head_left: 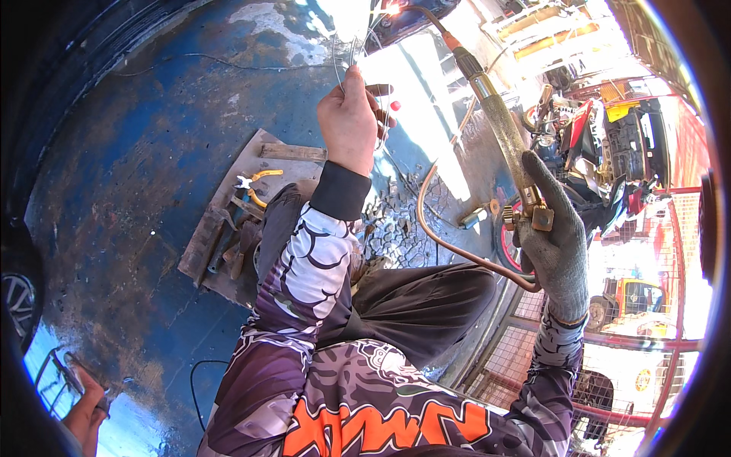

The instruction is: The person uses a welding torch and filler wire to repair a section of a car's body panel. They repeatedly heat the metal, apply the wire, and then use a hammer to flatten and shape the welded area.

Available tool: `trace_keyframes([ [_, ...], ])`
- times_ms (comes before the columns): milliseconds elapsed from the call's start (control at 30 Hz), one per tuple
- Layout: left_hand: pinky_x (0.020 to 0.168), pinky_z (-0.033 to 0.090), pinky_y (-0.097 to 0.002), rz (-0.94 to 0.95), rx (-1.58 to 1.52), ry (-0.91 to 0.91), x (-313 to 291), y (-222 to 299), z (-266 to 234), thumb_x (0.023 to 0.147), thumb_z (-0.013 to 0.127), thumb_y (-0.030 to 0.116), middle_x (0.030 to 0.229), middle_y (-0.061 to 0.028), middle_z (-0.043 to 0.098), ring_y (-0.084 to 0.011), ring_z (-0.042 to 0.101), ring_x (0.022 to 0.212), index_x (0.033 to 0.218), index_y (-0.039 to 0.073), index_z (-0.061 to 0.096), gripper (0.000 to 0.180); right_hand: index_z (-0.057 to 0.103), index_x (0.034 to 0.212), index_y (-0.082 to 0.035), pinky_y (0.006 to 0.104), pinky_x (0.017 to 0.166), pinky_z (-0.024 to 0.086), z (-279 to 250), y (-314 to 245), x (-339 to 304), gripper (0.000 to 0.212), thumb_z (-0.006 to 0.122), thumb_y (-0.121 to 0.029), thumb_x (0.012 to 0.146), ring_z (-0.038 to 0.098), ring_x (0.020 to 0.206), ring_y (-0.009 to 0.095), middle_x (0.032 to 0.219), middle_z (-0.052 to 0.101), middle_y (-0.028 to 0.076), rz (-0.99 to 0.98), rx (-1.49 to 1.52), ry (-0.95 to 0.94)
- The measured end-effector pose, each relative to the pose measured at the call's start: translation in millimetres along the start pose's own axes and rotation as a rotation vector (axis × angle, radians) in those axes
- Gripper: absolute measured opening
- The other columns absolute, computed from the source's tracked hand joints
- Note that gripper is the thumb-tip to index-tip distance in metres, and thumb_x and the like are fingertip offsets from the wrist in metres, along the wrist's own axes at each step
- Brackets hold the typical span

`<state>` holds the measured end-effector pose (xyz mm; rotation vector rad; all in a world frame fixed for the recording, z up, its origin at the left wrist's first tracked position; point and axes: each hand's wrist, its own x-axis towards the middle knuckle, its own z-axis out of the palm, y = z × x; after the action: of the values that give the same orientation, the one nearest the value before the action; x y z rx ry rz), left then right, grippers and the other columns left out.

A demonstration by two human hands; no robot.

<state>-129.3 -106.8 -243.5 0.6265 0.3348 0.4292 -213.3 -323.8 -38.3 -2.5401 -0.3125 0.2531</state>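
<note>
My gloved right hand grips a brass gas welding torch by the valve end. Its thin bent neck reaches to the top, where the tip glows at a bright metal piece, partly lost in glare. A brown hose loops down from the torch. My bare left hand pinches a thin wire below the glowing spot, with bends of it running past the fingers. Yellow-handled pliers lie on a wooden board beside my left forearm, near a hammer-like tool and other hand tools.
Worn blue floor spreads to the left. Dark flakes litter the ground ahead of my knees. Another person's hand shows at the lower left. Motorcycles and red-framed mesh stand on the right.
</note>
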Motion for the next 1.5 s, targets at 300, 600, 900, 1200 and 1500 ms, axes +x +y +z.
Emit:
trace_keyframes([
  [300,0.035,0.042,-0.0304,-0.014,0.006,-0.012,0.4,-0.6,1.5,0.11,0.049,0.036,0.093,-0.019,0.077,-0.0202,0.065,0.047,0.068,0.011,0.043,0.049,0.046,0.157,-0.002,0.0356,0.115,0.042,1.2,2.4,-0.7,0.077,0.054,0.011,0.081,0.05,0.144,0.022,0.158,0.052,0.016,-0.001,0.019,0.011],
  [600,0.035,0.042,-0.0304,-0.021,0.016,-0.01,1.1,-0.2,0.6,0.11,0.049,0.036,0.092,-0.0192,0.077,-0.0201,0.065,0.047,0.068,0.011,0.044,0.049,0.047,0.157,-0.002,0.0347,0.115,0.041,0.4,2.1,-1.2,0.081,0.054,0.01,0.077,0.051,0.142,0.021,0.156,0.053,0.016,0.0,0.037,0.005],
  [900,0.035,0.042,-0.0306,-0.022,0.006,-0.006,0.6,0.9,1.1,0.11,0.049,0.035,0.092,-0.0196,0.077,-0.0203,0.065,0.047,0.068,0.011,0.044,0.049,0.046,0.157,-0.002,0.0351,0.117,0.04,0.3,0.3,-2.4,0.081,0.054,0.01,0.077,0.05,0.143,0.021,0.156,0.053,0.016,-0.005,0.038,-0.005],
  [1200,0.034,0.042,-0.0303,-0.021,0.014,-0.007,-0.2,1.6,1.2,0.11,0.049,0.035,0.092,-0.0198,0.077,-0.0205,0.065,0.047,0.068,0.01,0.044,0.049,0.046,0.158,-0.002,0.0355,0.118,0.039,0.3,0.5,-2.8,0.081,0.054,0.01,0.078,0.05,0.143,0.021,0.157,0.053,0.017,-0.007,0.045,-0.007],
  [1500,0.036,0.043,-0.031,-0.034,0.02,-0.008,0.4,1.2,1.1,0.11,0.048,0.036,0.093,-0.018,0.077,-0.0202,0.066,0.048,0.069,0.011,0.044,0.049,0.045,0.158,-0.002,0.0359,0.119,0.038,-0.2,0.3,-1.2,0.081,0.054,0.01,0.078,0.049,0.144,0.022,0.157,0.053,0.017,0.006,0.034,-0.005],
])
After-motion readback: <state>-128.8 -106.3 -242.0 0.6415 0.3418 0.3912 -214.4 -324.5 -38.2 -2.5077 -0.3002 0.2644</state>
